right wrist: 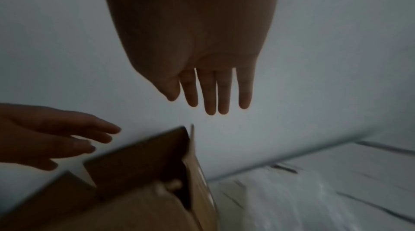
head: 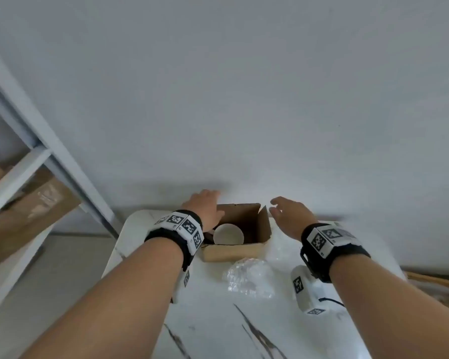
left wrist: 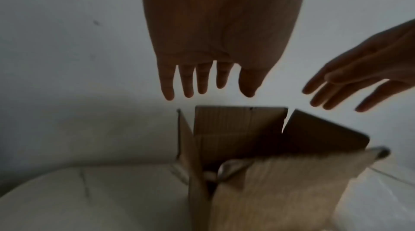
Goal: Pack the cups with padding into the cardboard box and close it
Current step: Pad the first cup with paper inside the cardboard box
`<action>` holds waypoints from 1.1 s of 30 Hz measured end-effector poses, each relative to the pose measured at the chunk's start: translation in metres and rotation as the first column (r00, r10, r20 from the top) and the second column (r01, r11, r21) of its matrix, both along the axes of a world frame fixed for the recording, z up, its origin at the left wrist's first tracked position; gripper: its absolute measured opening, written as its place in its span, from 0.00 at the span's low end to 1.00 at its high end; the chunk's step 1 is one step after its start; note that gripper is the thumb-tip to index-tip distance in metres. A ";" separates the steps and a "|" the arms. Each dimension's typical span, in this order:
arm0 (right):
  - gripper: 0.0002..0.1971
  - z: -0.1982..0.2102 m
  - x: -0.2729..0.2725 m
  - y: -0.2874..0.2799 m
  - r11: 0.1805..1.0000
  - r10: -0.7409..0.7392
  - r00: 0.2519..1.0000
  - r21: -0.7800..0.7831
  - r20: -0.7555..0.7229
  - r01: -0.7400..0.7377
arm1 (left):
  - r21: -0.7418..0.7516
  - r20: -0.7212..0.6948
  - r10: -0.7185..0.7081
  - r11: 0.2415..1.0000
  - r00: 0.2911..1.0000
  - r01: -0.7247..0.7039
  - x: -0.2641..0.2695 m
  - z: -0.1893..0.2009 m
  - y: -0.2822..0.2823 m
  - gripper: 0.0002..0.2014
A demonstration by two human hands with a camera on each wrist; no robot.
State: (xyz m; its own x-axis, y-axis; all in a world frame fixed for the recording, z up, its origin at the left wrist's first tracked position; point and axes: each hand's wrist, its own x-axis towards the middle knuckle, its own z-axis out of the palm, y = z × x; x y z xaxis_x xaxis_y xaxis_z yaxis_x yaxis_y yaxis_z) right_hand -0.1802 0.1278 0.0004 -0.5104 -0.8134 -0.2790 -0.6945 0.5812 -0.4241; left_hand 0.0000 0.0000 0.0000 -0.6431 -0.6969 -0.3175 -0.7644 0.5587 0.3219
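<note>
A small brown cardboard box [head: 257, 224] stands open at the far edge of the white table [head: 218, 320], its flaps up. Inside it sits a white cup [head: 228, 235], seen from above. My left hand [head: 205, 206] hovers over the box's left flap with straight, spread fingers [left wrist: 202, 82] and holds nothing. My right hand [head: 288, 213] hovers just right of the box's right flap [right wrist: 193, 146], fingers [right wrist: 211, 92] straight and empty. A crumpled piece of clear bubble wrap [head: 249, 278] lies on the table in front of the box.
A white wall [head: 244, 99] rises directly behind the box. A white metal shelf [head: 24, 164] with cardboard on it stands at the left. More clear wrap [right wrist: 292, 199] lies on the table right of the box.
</note>
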 end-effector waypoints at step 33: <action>0.08 -0.092 -0.014 0.062 0.997 -0.071 0.996 -0.002 0.060 0.071 | 0.152 -0.128 0.223 0.967 0.966 -0.203 0.000 -0.041 0.046 0.16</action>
State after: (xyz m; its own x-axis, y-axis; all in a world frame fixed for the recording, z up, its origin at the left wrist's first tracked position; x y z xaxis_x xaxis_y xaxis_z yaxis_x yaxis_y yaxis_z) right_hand -0.1943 0.1902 -0.0913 -0.5496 -0.7767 -0.3076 -0.6246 0.6266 -0.4661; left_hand -0.0002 0.0465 -0.0409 -0.5302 -0.7789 -0.3350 -0.8014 0.3312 0.4981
